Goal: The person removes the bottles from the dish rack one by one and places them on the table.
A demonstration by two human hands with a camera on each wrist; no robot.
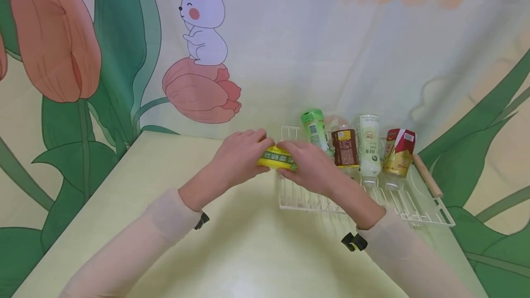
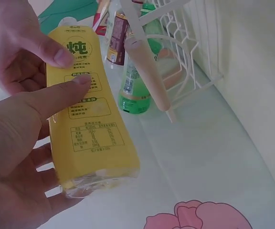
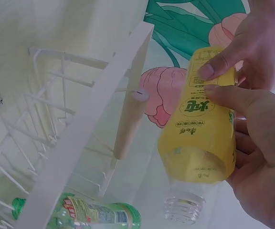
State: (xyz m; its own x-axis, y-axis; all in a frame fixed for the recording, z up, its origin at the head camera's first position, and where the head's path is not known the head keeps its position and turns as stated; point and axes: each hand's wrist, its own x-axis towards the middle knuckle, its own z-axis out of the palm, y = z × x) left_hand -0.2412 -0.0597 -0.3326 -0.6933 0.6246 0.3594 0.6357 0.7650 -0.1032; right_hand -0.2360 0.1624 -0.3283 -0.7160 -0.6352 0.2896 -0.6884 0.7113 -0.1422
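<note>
Both hands hold a clear plastic bottle with a yellow label above the table, left of the rack. In the left wrist view, my left hand grips the bottle's base end, thumb lying across the label. My right hand grips its neck end, with the thumb on the label and the fingers behind, as the right wrist view shows. The two thumbs nearly meet. No cap shows on the threaded neck. In the head view, the left hand and right hand cover both ends.
A white wire rack with wooden handles stands at right. On it lean a green bottle, a brown-labelled bottle, a white-labelled bottle and a red-and-gold bottle. A printed curtain hangs behind the table.
</note>
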